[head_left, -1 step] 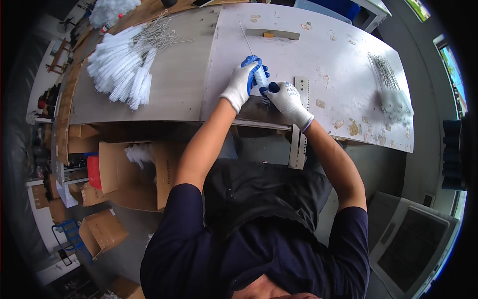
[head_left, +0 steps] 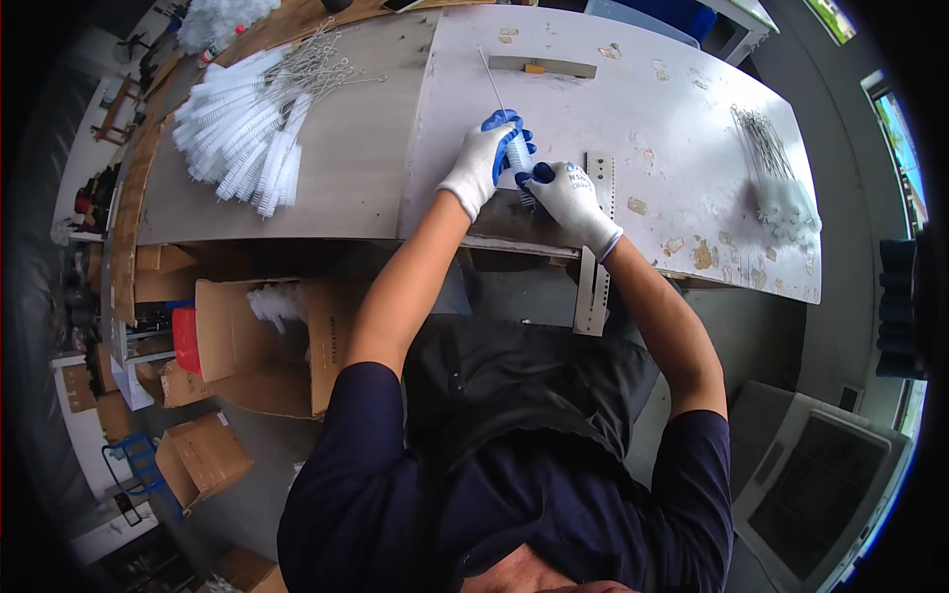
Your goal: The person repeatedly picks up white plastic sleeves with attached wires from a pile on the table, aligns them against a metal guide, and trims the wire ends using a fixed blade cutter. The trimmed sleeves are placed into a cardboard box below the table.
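Note:
A white-bristled wire brush (head_left: 518,154) is held between my gloved hands near the front edge of the table. Its thin metal stem points away to the upper left. My left hand (head_left: 483,158), in a white glove with blue coated fingers, is wrapped around the bristles just below the bare stem. Lower down, my right hand (head_left: 567,197), gloved alike, has its thumb and fingers closed on the near end of the brush. The fingers partly cover the bristles. Just right of this hand, a perforated metal strip (head_left: 600,178) reaches over the table edge.
Many similar brushes (head_left: 242,124) lie piled at the left; a smaller bunch (head_left: 786,203) is at the far right. A grey metal bar (head_left: 573,68) lies beyond my hands. Below the table's left part stands an open cardboard box (head_left: 252,341) with white pieces inside.

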`<move>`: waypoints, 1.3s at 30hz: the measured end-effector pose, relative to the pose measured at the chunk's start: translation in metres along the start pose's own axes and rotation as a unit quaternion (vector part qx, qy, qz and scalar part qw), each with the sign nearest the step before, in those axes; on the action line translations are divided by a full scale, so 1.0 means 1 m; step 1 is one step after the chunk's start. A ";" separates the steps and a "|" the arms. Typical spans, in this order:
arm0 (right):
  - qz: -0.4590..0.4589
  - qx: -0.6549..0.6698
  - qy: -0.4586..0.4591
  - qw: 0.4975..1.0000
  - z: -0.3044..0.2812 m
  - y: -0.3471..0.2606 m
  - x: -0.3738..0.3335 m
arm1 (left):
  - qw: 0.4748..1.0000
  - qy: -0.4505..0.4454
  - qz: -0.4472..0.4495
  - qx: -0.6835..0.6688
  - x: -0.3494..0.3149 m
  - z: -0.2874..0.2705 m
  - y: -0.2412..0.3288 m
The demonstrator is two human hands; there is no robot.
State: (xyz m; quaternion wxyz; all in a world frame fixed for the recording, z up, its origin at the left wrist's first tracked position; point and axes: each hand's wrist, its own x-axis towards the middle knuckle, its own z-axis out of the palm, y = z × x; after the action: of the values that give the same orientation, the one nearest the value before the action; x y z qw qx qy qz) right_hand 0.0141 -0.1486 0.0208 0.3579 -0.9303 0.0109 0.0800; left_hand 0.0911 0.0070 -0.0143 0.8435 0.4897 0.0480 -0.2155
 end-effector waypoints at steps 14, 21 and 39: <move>-0.026 -0.045 -0.004 0.999 0.006 -0.005 0.006 | 1.000 -0.031 -0.003 -0.006 0.012 -0.008 0.003; -0.061 -0.083 -0.007 0.995 0.003 0.001 0.000 | 0.999 -0.038 0.004 0.007 0.007 -0.002 0.001; -0.487 -0.374 -0.093 0.784 -0.035 0.011 0.019 | 0.998 -0.052 -0.015 0.009 0.011 -0.001 0.002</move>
State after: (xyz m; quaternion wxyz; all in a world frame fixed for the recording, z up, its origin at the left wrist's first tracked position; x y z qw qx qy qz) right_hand 0.0368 -0.1793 0.0361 -0.0273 -0.8610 -0.5074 -0.0205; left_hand 0.1025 0.0053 -0.0164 0.8369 0.4848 0.0091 -0.2539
